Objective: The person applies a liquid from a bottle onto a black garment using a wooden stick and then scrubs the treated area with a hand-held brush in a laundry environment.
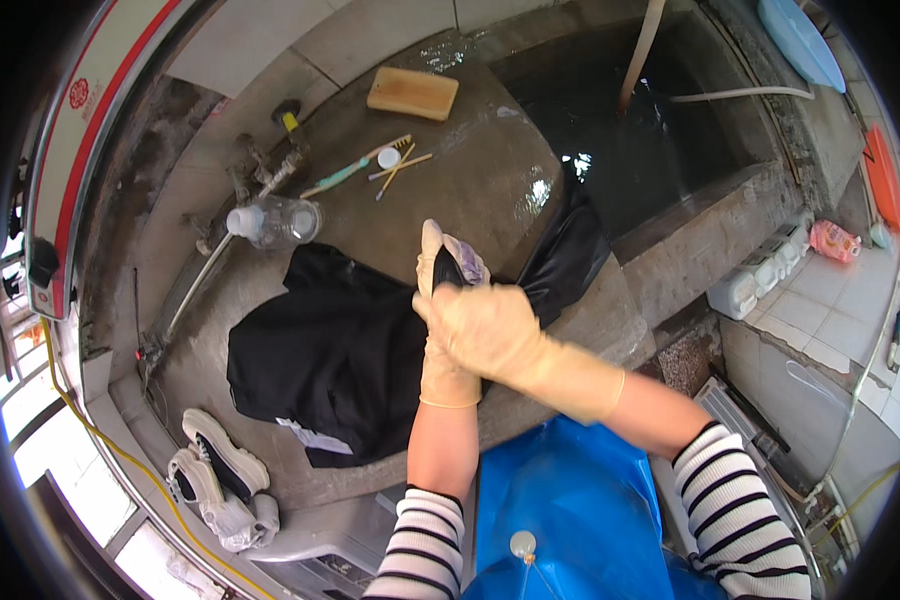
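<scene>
Both my hands wear cream rubber gloves and meet over a black garment (337, 345) on the wet stone counter (465, 180). My left hand (450, 352) grips a bunched part of the black garment, whose dark fabric shows between thumb and fingers. My right hand (491, 326), blurred, lies across my left hand, its fingers closed around the same bunch; what its fingers hold is partly hidden. Beyond them lie a turquoise toothbrush (345, 174), a white cap (388, 157), two thin sticks (396, 172) and a yellow soap block (412, 94). A clear plastic bottle (281, 222) lies at the left.
A water-filled basin (645, 142) with a hose (637, 60) is at the upper right. White sneakers (225, 457) stand at the counter's lower left. Several white containers (765, 270) and a pink packet (834, 241) sit on the tiled ledge. A metal pipe (202, 277) runs along the wall.
</scene>
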### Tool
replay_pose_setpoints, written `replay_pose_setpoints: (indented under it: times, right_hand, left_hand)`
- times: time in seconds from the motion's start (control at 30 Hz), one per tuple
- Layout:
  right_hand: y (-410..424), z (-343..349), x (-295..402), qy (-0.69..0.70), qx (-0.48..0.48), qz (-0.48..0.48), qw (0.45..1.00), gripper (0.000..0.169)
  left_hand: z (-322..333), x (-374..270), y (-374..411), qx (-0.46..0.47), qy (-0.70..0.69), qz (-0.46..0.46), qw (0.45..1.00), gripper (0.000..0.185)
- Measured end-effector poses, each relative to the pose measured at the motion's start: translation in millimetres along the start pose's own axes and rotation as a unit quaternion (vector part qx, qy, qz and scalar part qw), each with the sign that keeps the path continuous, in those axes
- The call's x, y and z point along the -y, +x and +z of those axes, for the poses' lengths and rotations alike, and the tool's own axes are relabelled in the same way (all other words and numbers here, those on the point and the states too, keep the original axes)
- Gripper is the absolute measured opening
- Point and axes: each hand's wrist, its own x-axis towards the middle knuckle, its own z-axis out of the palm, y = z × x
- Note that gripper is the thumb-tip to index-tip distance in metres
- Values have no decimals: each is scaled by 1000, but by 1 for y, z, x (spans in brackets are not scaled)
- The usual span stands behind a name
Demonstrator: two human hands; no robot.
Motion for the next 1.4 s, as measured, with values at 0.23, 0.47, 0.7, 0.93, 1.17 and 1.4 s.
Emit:
replay_pose_setpoints:
  times: [0.23,0.47,0.7,0.93,1.17,1.4]
  right_hand:
    - [-3,2,7,86,-62,11,994,15]
    - [54,-58,-113,437,199,236,845,37]
    - [40,-123,-97,463,168,250,834,45]
    - [63,-152,-122,508,14,175,843,30]
    - [60,-118,-189,367,67,191,908,25]
    - [58,-7,-124,109,97,69,987,37]
  left_hand:
    - [-7,-5,-2,-53,108,47,992,45]
    - [61,-67,-24,-130,235,-58,962,39]
    - [63,-117,-36,-41,419,-30,907,27]
    - [88,-133,-51,-103,350,24,931,30]
    - [-40,-214,-108,-309,673,136,658,31]
    - [-57,-204,-50,-232,574,264,739,104]
